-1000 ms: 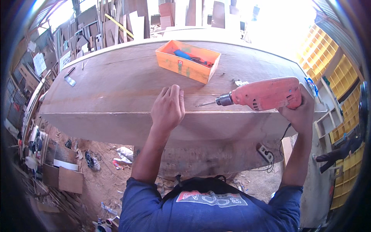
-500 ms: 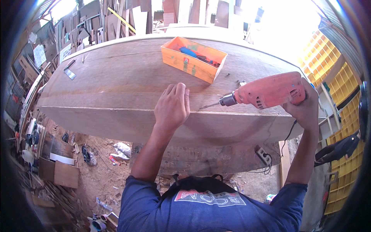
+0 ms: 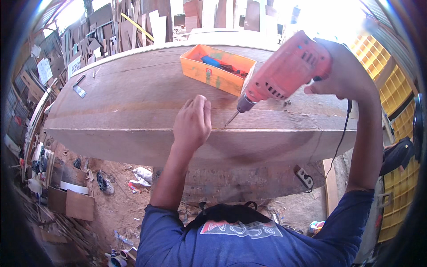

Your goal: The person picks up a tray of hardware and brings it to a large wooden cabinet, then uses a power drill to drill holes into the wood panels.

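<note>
My right hand [image 3: 347, 71] is wrapped round the handle of a red corded power drill [image 3: 289, 66]. The drill tilts steeply, chuck down to the left. Its thin bit [image 3: 231, 119] points at the near top edge of a large plywood box-like structure [image 3: 133, 104], with the tip at or very close to the wood. Left of the bit, my left hand [image 3: 192, 119] rests by the same edge with its fingers curled in; whatever they may hold is hidden. Just beyond the drill stands an orange open-topped box [image 3: 209, 78] with a blue-handled tool [image 3: 210, 61] and other tools inside.
A small try square [image 3: 79, 86] lies on the panel's far left. The drill's black cord [image 3: 341, 142] hangs down on the right, near a power strip [image 3: 304, 177]. Yellow grid panels [image 3: 402, 200] stand at right, wood scraps [image 3: 80, 202] at lower left. Another person's dark sleeve [image 3: 396, 155] shows at right.
My right hand has risen and tipped the drill from nearly level to steep, its bit tip staying near the edge. My left hand has shifted slightly left, still curled.
</note>
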Available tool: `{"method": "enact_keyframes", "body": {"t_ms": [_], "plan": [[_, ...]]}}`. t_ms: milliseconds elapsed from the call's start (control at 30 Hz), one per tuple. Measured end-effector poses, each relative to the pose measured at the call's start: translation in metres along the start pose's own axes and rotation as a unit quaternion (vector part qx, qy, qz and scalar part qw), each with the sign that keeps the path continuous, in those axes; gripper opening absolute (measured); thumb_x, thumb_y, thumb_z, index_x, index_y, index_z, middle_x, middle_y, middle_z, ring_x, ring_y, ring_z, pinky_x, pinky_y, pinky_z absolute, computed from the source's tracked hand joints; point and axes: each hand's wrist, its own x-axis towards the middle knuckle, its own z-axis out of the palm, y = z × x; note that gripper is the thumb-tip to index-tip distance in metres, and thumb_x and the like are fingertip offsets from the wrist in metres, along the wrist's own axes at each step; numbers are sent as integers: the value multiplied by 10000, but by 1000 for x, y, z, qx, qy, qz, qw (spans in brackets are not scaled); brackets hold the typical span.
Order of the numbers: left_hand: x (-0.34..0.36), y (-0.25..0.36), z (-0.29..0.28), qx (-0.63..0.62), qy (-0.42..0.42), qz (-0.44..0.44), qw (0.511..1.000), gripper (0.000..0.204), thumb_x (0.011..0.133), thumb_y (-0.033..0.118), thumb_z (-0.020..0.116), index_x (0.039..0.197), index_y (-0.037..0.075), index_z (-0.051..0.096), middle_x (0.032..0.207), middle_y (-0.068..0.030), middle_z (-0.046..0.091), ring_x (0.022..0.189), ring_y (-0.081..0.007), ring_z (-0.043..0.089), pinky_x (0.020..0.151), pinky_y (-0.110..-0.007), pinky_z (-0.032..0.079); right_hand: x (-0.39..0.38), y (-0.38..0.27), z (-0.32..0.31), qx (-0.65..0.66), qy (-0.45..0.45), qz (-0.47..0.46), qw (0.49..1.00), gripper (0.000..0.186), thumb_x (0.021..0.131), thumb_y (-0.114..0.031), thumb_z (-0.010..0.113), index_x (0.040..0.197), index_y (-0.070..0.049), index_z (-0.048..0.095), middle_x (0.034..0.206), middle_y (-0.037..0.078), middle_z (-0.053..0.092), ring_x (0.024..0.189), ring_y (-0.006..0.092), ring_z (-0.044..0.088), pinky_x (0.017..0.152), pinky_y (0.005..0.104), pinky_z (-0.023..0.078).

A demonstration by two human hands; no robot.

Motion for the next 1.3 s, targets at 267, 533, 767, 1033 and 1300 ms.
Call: {"method": "enact_keyframes", "body": {"t_ms": [267,533,767,1033,1300], "plan": [[122,68,12,-455,-42,4,889,208,1090,104,397,1001,5,558,957,-74,572,885,-185,638,827,-378,517,8,20,0,-8,-2,6,1000,723,636,-171,862,1291,3,611,972,173,691,799,313,669,790,398,566],[105,119,33,-167,-65,316,932,123,861,49,581,937,-48,579,973,-187,597,922,-356,594,838,-418,501,-87,36,38,-1,104,22,994,733,663,-250,862,1297,1,594,1054,185,731,950,337,725,856,408,567],[82,131,49,-394,-111,-77,909,306,1000,185,541,1201,-20,648,1194,-163,670,1038,-268,664,924,-380,523,-130,20,39,198,83,97,972,618,705,-245,831,1221,-18,578,946,246,678,921,427,677,939,471,512],[100,95,50,-406,-25,-105,908,418,1040,245,475,1306,-27,648,1166,-101,689,1017,-154,673,881,-310,533,-261,142,122,350,-267,259,860,541,689,-446,927,1062,-78,794,1035,106,763,1005,250,713,946,392,535],[98,105,53,-410,-31,-86,908,385,1068,197,484,1329,-50,623,1218,-99,660,1037,-143,648,905,-274,510,-565,320,255,-183,-242,540,785,425,918,-438,695,962,-23,776,989,196,758,979,373,730,839,491,582]]}}
